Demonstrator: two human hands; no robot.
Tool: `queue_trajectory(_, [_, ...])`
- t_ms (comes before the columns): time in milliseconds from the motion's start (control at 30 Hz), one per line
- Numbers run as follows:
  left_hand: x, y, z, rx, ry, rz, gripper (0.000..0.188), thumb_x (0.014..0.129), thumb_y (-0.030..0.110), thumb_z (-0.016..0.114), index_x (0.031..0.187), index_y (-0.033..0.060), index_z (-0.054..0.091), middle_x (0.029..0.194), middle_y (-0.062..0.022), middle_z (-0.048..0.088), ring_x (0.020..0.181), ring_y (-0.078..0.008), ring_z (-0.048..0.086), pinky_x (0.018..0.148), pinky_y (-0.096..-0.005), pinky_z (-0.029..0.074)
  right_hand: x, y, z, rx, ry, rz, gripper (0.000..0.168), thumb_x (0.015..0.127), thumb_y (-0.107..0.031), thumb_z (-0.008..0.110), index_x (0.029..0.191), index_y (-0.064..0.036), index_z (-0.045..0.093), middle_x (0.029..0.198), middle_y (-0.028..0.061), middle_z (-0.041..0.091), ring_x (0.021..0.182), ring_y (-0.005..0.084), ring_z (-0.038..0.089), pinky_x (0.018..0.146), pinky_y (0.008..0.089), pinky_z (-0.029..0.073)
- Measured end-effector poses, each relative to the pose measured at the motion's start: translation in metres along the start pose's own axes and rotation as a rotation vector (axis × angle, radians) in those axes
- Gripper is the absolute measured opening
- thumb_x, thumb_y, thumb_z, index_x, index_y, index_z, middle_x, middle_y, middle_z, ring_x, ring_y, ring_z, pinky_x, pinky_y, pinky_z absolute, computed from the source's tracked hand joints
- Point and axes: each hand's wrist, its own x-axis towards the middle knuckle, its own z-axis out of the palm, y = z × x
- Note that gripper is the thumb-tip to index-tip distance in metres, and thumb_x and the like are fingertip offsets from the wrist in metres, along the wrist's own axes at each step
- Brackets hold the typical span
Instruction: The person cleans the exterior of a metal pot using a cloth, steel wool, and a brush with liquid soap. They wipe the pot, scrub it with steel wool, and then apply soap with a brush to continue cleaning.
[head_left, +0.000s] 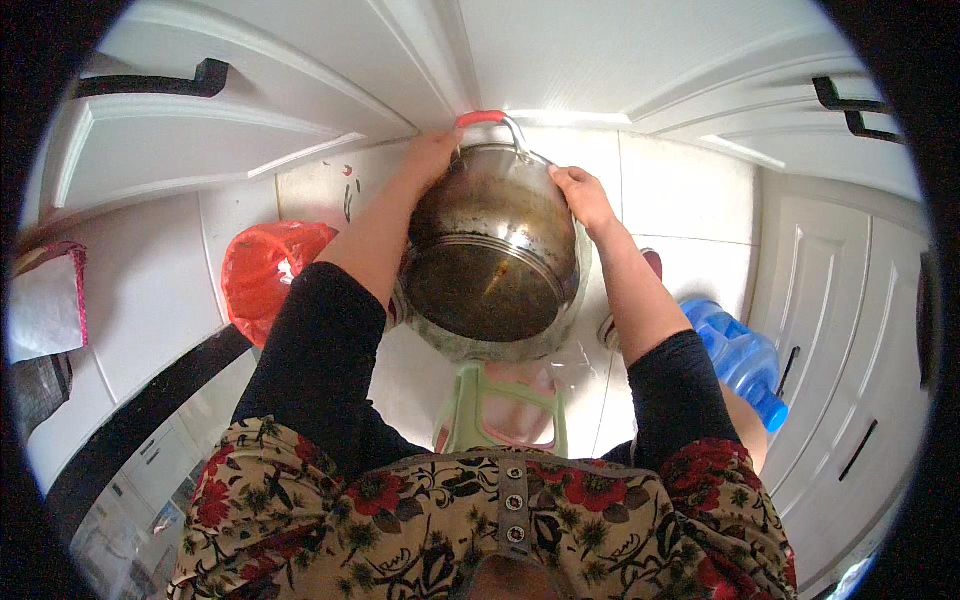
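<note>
A large stainless steel pot (491, 199) is tipped on its side, its stained dark base (484, 292) facing me. My left hand (435, 159) grips its upper left edge, beside a metal loop handle with a red sleeve (480, 118). On the upper right edge, my right hand (583, 196) holds the rim with the thumb on top. Below the pot lies a pale, translucent greenish basin or sheet (487, 350), mostly covered by it. The inside of the pot is turned away and hidden.
A bin lined with a red plastic bag (262, 274) stands left. A light green plastic stool (469, 405) is close before me. To the right lies a blue water jug (739, 360). White cabinet doors (547, 52) with black handles (150, 81) rise ahead, above the tiled floor (675, 195).
</note>
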Motion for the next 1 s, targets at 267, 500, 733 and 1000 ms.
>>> queue_trajectory(267, [0.015, -0.026, 0.003, -0.112, 0.011, -0.020, 0.036, 0.089, 0.037, 0.052, 0.103, 0.0072, 0.067, 0.096, -0.0096, 0.065, 0.088, -0.0184, 0.057, 0.082, -0.0310, 0.043, 0.020, 0.006, 0.015, 0.198, -0.016, 0.016, 0.027, 0.086, -0.027, 0.063, 0.084, -0.001, 0.060, 0.076, 0.0034, 0.059, 0.067, 0.0120, 0.050, 0.065, 0.0257, 0.042])
queue_trajectory(500, [0.010, -0.016, -0.001, -0.064, -0.017, -0.054, 0.041, 0.086, 0.040, 0.055, 0.107, 0.0072, 0.065, 0.097, -0.0101, 0.065, 0.090, -0.0188, 0.057, 0.083, -0.0322, 0.043, 0.026, 0.012, 0.003, 0.295, -0.076, 0.045, 0.022, 0.086, -0.024, 0.063, 0.085, -0.002, 0.059, 0.074, 0.0024, 0.058, 0.065, 0.0112, 0.051, 0.062, 0.0254, 0.044])
queue_trajectory(733, [0.017, -0.005, 0.004, -0.159, -0.120, 0.001, 0.048, 0.083, 0.046, 0.058, 0.111, 0.0081, 0.064, 0.103, -0.0094, 0.064, 0.094, -0.0196, 0.056, 0.086, -0.0326, 0.041, 0.040, 0.013, -0.007, 0.322, -0.102, 0.121, 0.019, 0.087, -0.022, 0.060, 0.089, -0.003, 0.060, 0.079, 0.0048, 0.060, 0.071, 0.0142, 0.055, 0.068, 0.0270, 0.047])
queue_trajectory(1000, [0.015, -0.022, 0.008, -0.236, -0.187, -0.053, 0.046, 0.087, 0.048, 0.050, 0.112, 0.0117, 0.064, 0.106, -0.0077, 0.063, 0.096, -0.0187, 0.056, 0.088, -0.0337, 0.040, 0.027, -0.008, -0.002, 0.087, -0.124, 0.098, 0.028, 0.087, -0.028, 0.059, 0.094, 0.000, 0.061, 0.085, 0.0077, 0.061, 0.077, 0.0149, 0.054, 0.071, 0.0283, 0.045])
